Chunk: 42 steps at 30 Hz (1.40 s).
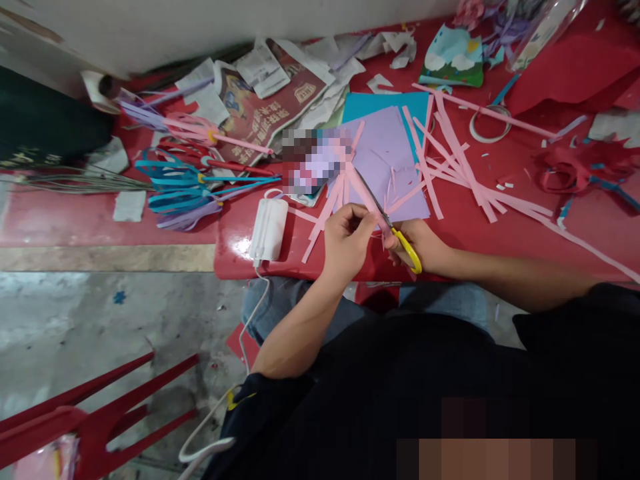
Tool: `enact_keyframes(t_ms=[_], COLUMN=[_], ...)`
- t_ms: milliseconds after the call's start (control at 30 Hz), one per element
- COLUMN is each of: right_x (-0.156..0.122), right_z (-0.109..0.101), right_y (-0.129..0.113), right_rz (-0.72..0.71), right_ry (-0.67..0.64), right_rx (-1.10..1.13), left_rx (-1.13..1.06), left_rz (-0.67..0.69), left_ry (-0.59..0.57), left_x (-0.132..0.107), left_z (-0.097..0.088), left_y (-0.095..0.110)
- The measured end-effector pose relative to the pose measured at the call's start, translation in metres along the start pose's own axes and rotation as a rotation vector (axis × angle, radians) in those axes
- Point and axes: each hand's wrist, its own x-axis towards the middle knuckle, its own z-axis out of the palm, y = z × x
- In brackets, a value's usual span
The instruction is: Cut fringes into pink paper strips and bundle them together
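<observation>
My left hand (350,240) pinches a pink paper strip (359,185) near the front edge of the red table (295,267). Close beside it, my right hand (420,247) grips yellow-handled scissors (407,250), whose dark blades point up and left along the strip. Whether the blades are apart or closed I cannot tell. Beneath and beyond the hands lie purple paper sheets (387,143) on top of a blue sheet (360,103). More pink strips (463,160) are strewn to the right, and some lie left of my left hand.
A white power bank (269,230) with a cable lies left of my hands. Bundles of blue paper loops (173,183) and a newspaper (270,100) lie farther left and behind. A tape roll (490,125) rests at the right. A red chair (100,427) stands at lower left.
</observation>
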Motion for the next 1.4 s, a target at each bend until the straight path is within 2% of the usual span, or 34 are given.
enact_keyframes(t_ms=[267, 467, 600, 767, 867, 967, 1033, 1100, 1133, 1200, 1300, 1400], right_x=[-0.001, 0.000, 0.001, 0.000, 0.001, 0.005, 0.007, 0.010, 0.011, 0.013, 0.016, 0.019], right_z=[0.002, -0.002, -0.011, -0.014, -0.013, -0.016, -0.020, -0.027, -0.031, -0.039, -0.051, -0.059], right_y=[-0.022, -0.020, -0.024, -0.030, -0.028, -0.024, -0.020, -0.016, -0.013, -0.009, -0.005, -0.004], right_rz=[-0.015, -0.035, -0.071, -0.052, -0.062, -0.183, -0.320, -0.486, -0.567, -0.697, -0.858, -1.070], right_ry=[0.087, 0.125, 0.132, 0.051, 0.015, 0.011, 0.047, 0.099, 0.129, 0.172, 0.207, 0.161], right_rx=[0.126, 0.324, 0.246, 0.158, 0.127, 0.066, -0.002, -0.132, -0.213, -0.378, -0.580, -0.715], left_rx=[-0.048, -0.123, -0.222, -0.239, -0.270, -0.315, -0.380, -0.467, -0.497, -0.485, -0.276, -0.157], left_rz=[-0.005, 0.039, 0.039, 0.030, 0.037, 0.068, 0.110, 0.124, 0.092, -0.056, -0.326, -0.457], left_ry=[-0.007, 0.022, 0.008, 0.138, 0.161, 0.137, 0.097, 0.009, -0.039, -0.110, -0.244, -0.410], left_x=[0.001, 0.004, 0.005, 0.012, 0.016, 0.016, 0.014, 0.013, 0.013, 0.013, 0.013, 0.011], left_z=[0.001, -0.003, -0.005, -0.010, -0.013, -0.015, -0.015, -0.015, -0.016, -0.016, -0.014, -0.010], left_y=[-0.001, -0.005, -0.004, -0.001, 0.001, 0.004, 0.008, 0.011, 0.013, 0.013, 0.009, 0.007])
